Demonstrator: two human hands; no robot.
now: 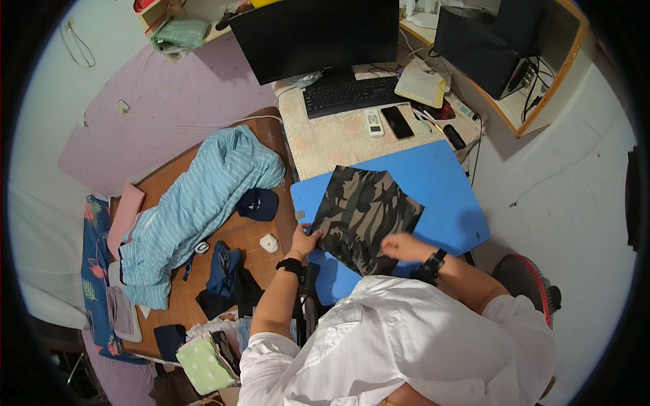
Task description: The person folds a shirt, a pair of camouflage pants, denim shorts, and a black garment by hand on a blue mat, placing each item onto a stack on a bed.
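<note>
A camouflage garment (365, 213) in dark green, black and tan lies spread over a blue tabletop (440, 176). At its left edge my left hand (307, 240) pinches the fabric, thumb on top. My right hand (401, 247) is above the garment's near right part, fingers curled in and slightly blurred; they appear to be closed on the fabric. The garment's near end reaches close to my white shirt (406, 331). Both wrists carry dark bands.
Behind the blue top, a desk holds a monitor (318, 34), keyboard (349, 93), phone (397, 122) and white remote (374, 122). On the left, a brown bed (223, 230) bears a striped blue quilt (210, 196), a dark cap (257, 204) and clothes. Folded cloths (205, 362) are stacked nearby.
</note>
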